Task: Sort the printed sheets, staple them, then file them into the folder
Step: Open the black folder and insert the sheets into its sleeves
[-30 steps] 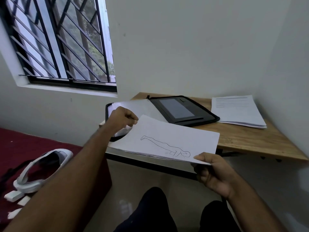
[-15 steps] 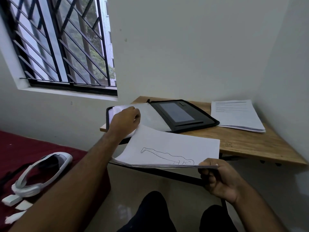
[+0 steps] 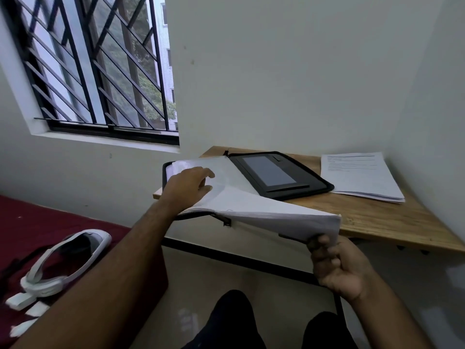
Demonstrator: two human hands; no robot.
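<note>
Right hand (image 3: 337,265) fingers (image 3: 320,250) pinch the near corner of the sheaf of sheets (image 3: 264,210), tilting it up off the table (image 3: 377,217). Left hand (image 3: 187,186), fingers loosely spread, rests on the pages in the open black folder (image 3: 289,177). Another printed stack (image 3: 359,175) lies beside the folder, right.

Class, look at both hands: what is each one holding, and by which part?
The right hand pinches the stack of sheets at its near right corner. The left hand holds nothing, resting open where the stack enters the folder.
</note>
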